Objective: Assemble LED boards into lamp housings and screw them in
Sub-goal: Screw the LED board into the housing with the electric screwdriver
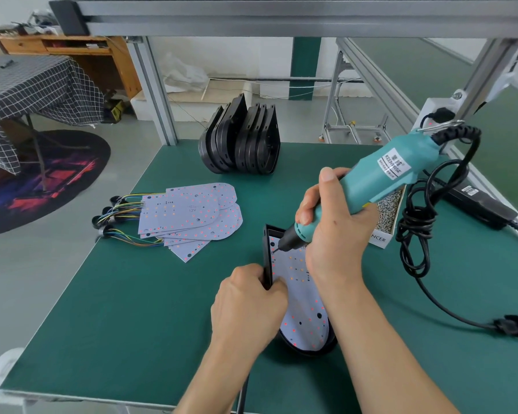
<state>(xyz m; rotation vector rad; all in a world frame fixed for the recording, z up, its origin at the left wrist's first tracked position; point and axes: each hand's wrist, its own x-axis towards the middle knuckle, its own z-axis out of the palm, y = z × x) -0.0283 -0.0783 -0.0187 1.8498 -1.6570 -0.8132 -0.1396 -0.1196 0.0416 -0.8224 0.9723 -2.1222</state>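
Note:
A black lamp housing (267,258) lies on the green mat near the front, with a white LED board (304,321) seated inside it. My left hand (247,306) grips the housing's left wall, thumb on the board. My right hand (332,231) holds a teal electric screwdriver (380,177) tilted down to the left; its bit tip touches the board's far left corner. Loose LED boards (189,212) with coloured wires lie fanned at the left. A stack of empty black housings (243,141) stands on edge at the back.
A box of small screws (386,210) sits right of my right hand. The screwdriver's black cable (416,231) coils at the right beside a black power supply (479,201). Aluminium frame posts (156,94) rise at the table's back corners.

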